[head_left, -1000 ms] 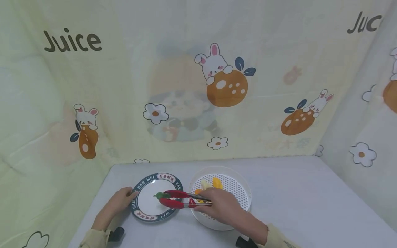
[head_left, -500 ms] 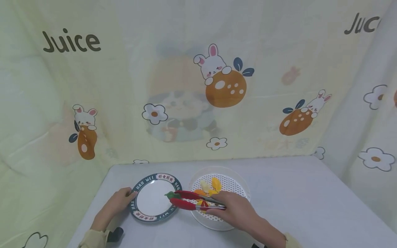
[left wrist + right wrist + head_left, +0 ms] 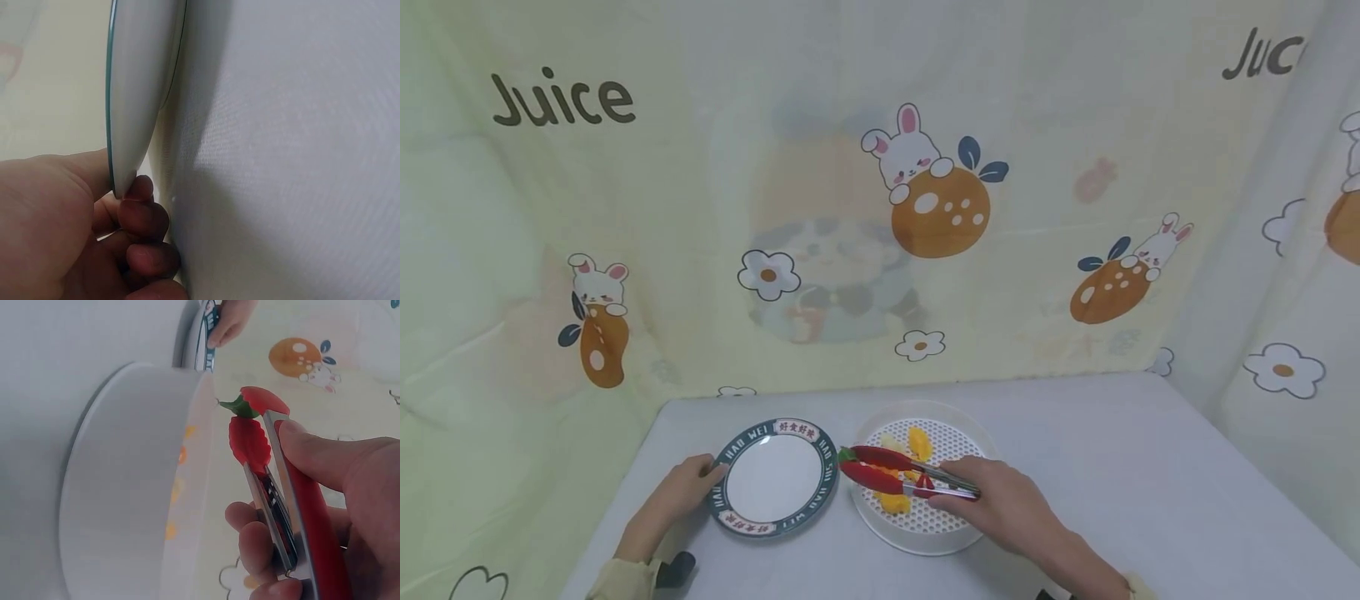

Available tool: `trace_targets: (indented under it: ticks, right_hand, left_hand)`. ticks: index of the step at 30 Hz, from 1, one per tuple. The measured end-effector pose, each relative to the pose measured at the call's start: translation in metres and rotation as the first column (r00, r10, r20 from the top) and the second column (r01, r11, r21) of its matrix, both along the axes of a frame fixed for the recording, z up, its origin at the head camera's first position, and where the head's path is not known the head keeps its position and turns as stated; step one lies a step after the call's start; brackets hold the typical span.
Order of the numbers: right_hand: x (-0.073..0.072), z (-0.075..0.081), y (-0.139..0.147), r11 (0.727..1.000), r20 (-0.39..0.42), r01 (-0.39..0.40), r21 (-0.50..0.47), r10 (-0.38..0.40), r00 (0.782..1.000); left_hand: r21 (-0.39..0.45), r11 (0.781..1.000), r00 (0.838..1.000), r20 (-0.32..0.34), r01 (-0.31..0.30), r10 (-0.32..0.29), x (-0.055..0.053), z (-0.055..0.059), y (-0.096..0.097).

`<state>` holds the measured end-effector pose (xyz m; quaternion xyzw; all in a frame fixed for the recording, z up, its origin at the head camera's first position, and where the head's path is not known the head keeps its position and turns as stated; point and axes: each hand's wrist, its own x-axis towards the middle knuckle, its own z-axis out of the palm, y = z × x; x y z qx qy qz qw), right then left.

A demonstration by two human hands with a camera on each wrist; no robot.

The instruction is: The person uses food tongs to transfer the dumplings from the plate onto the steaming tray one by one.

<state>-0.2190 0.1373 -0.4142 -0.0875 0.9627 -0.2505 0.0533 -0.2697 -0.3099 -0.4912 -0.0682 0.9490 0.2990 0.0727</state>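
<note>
My left hand [image 3: 688,483] pinches the left rim of a white plate [image 3: 775,479] with a dark green lettered border, thumb on top and curled fingers underneath, as the left wrist view shows. My right hand [image 3: 1003,500] grips a pair of red-tipped metal tongs [image 3: 872,477]. Between the red tips sits a small green pepper-like piece [image 3: 240,407] with a thin stem, mostly covered by them. The tongs reach over the left side of a white round strainer basket [image 3: 917,543], above its rim. Inside the basket lie several yellow and orange pieces [image 3: 919,442].
Plate and basket stand side by side on a white-covered table [image 3: 1075,467]. A printed curtain [image 3: 850,167] with rabbits and fruit hangs behind the table and along both sides.
My right hand has drawn the tongs and the green piece rightward, from over the plate to over the basket's left side. My left hand keeps its hold on the plate's rim.
</note>
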Motion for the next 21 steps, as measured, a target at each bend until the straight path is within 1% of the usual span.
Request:
trace_targets:
  ticks: [6,11,16,21]
  right_hand:
    - [-0.001,0.008,0.022,1.0,-0.008,0.007,-0.008,-0.007,1.0]
    - [-0.001,0.015,0.041,0.999,0.025,0.006,0.043,-0.007,1.0]
    - [-0.001,0.016,0.057,0.996,0.061,-0.005,0.093,0.0,0.998]
    - [-0.001,0.017,0.066,0.99,0.076,-0.017,0.139,0.006,0.997]
  left_hand:
    - [0.003,1.0,1.0,0.0,0.002,-0.002,0.0,0.0,0.0]
    - [0.013,1.0,1.0,-0.01,0.004,-0.004,0.0,0.001,0.0]
    - [0.01,1.0,1.0,-0.018,0.007,-0.007,-0.002,0.001,0.0]
    - [0.002,1.0,1.0,-0.004,-0.011,0.011,-0.001,-0.001,-0.002]
